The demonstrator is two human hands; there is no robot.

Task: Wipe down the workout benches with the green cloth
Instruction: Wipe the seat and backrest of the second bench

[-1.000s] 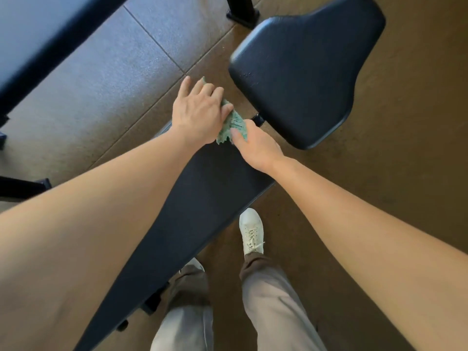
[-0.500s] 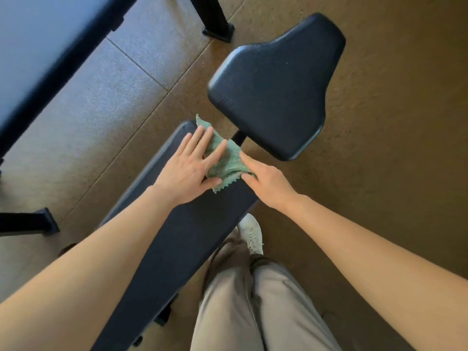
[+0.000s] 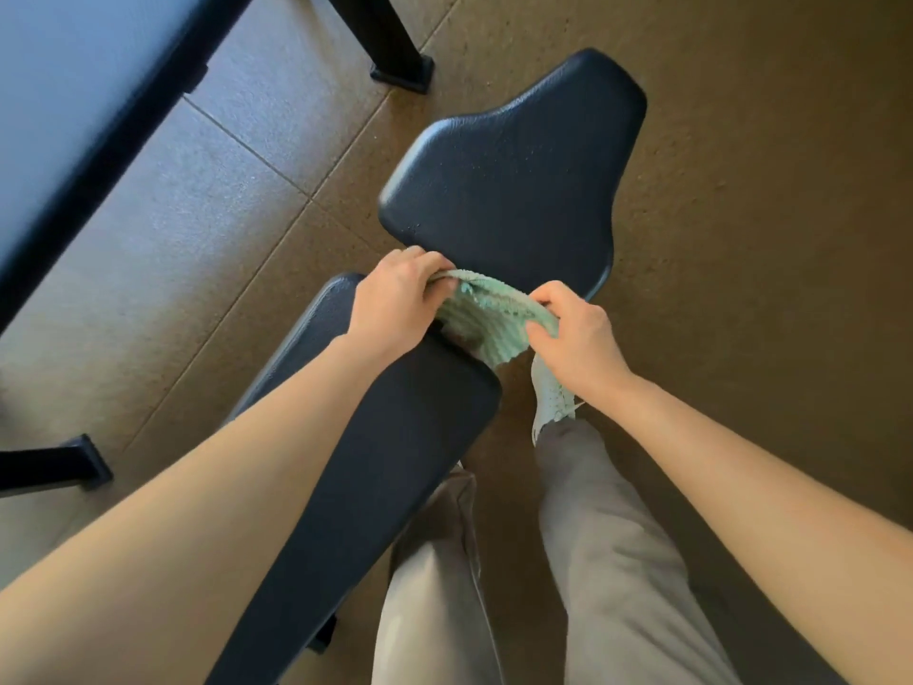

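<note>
Head view: we see both hands gripping the green cloth over the gap between two bench pads.

At mid-frame the left hand [image 3: 395, 304] pinches one end of the green cloth [image 3: 481, 321] and the right hand [image 3: 575, 341] the other, fingers curled tight on the fabric, which sags between them. The long bench pad [image 3: 375, 467] runs toward the lower left; the seat pad [image 3: 514, 185] lies just above the hands. A white shoe [image 3: 551, 400] shows below the right hand.

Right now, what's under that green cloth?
The green cloth, gripped by the left hand and right hand, hangs over the gap between the long pad and seat pad. Whatever lies beneath is hidden.
</note>
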